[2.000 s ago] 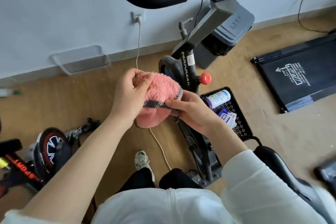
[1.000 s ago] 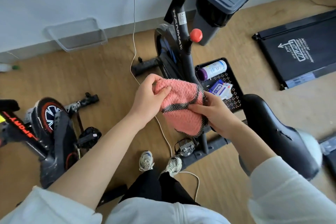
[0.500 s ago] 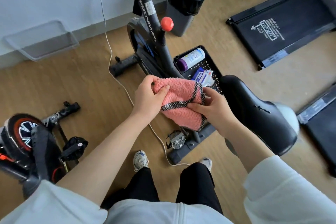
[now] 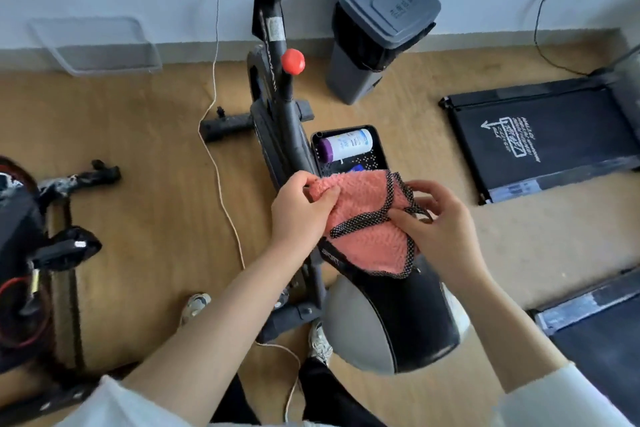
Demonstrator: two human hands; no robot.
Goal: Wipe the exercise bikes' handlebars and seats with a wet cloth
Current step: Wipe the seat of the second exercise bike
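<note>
I hold a pink cloth (image 4: 363,211) with a black dotted hem in both hands, just above the front of a black bike seat (image 4: 408,319). My left hand (image 4: 298,211) grips its left edge with curled fingers. My right hand (image 4: 440,222) pinches the hem at the cloth's right side. The cloth's lower corner hangs onto the seat's nose. The black exercise bike frame (image 4: 280,104) with a red knob (image 4: 293,60) stands ahead of me; its handlebars are out of view. A second bike (image 4: 31,253) sits at the far left, only partly seen.
A black tray (image 4: 374,163) on the floor holds a white bottle (image 4: 346,149). A grey lidded bin (image 4: 374,28) stands by the wall. A treadmill (image 4: 540,139) lies to the right, another (image 4: 595,329) at the lower right. A white cord (image 4: 218,156) trails across the wooden floor.
My view has tilted down and swung over the seat, so the handlebars have left the frame. My hands have brought the cloth down to the seat's front and spread it wider.
</note>
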